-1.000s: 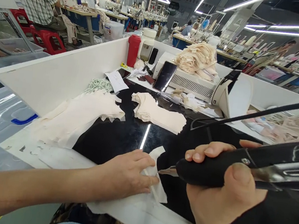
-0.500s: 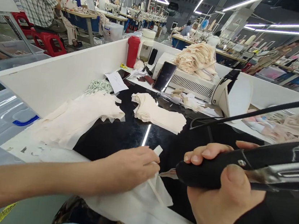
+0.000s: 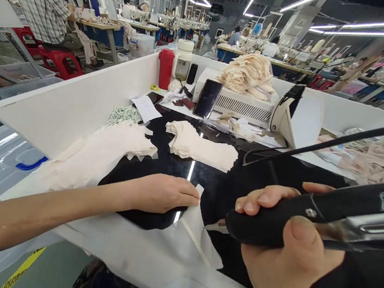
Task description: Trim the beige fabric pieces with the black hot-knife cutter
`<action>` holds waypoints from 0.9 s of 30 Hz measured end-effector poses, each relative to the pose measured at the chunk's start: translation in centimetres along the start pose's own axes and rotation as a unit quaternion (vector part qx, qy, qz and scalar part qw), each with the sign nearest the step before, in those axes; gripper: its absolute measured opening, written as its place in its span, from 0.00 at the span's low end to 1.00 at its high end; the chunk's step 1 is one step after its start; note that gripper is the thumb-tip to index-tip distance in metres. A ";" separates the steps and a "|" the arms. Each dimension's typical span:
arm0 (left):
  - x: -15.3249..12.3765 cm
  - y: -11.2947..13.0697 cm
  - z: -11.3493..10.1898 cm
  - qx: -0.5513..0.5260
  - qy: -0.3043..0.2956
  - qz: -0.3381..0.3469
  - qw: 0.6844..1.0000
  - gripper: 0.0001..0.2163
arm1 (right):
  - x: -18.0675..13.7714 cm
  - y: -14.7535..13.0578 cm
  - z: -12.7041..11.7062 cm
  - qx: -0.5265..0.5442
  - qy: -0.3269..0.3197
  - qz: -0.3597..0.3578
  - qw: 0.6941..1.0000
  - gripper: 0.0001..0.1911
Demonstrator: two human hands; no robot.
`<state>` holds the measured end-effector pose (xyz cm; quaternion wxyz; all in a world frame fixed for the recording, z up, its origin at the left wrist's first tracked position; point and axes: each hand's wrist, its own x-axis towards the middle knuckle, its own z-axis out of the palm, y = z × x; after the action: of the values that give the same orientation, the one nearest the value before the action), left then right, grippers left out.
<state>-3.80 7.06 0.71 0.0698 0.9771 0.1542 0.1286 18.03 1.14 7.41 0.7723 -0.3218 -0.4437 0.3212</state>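
My left hand [image 3: 168,195] is closed, fingertips pinching the upper end of a thin white fabric piece [image 3: 198,236] with a narrow cream strip along it. This piece hangs over the near part of the black tabletop [image 3: 131,178]. My right hand [image 3: 291,249] is wrapped around a black handheld tool [image 3: 270,219] with a chrome side part and a thin, pointed metal tip. The tip lies just right of the fabric; whether it touches is unclear. Beyond my hands sits a stack of cream fabric pieces [image 3: 202,147], and a larger pile of cream pieces [image 3: 96,151] lies to the left.
A white panel [image 3: 72,92] borders the left side. At the back stand a red tumbler [image 3: 165,68], a phone [image 3: 208,98] and a white box [image 3: 245,107] topped with bunched cream cloth [image 3: 247,74]. A black cable [image 3: 325,142] crosses the right side. A person [image 3: 41,4] sits far left.
My left hand has moved slightly up and left, drawing the fabric's upper end along and away from the tool's tip. My right hand and the tool have hardly moved.
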 end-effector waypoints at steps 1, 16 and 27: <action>-0.1 0.0 0.0 0.006 0.003 0.006 1.000 0.21 | 0.0 0.0 0.0 0.000 0.000 0.000 1.000 0.24; 0.1 0.8 -1.3 0.045 0.011 0.032 0.998 0.14 | 0.0 -0.3 0.1 -0.002 0.017 0.008 1.000 0.25; -0.1 1.4 -2.1 0.054 0.001 0.076 0.996 0.25 | 0.0 -0.4 0.1 -0.007 0.016 0.008 1.000 0.25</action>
<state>-4.07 5.89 2.93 0.0069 0.9882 0.0864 0.1261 18.04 0.91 7.70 0.7742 -0.3356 -0.4312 0.3194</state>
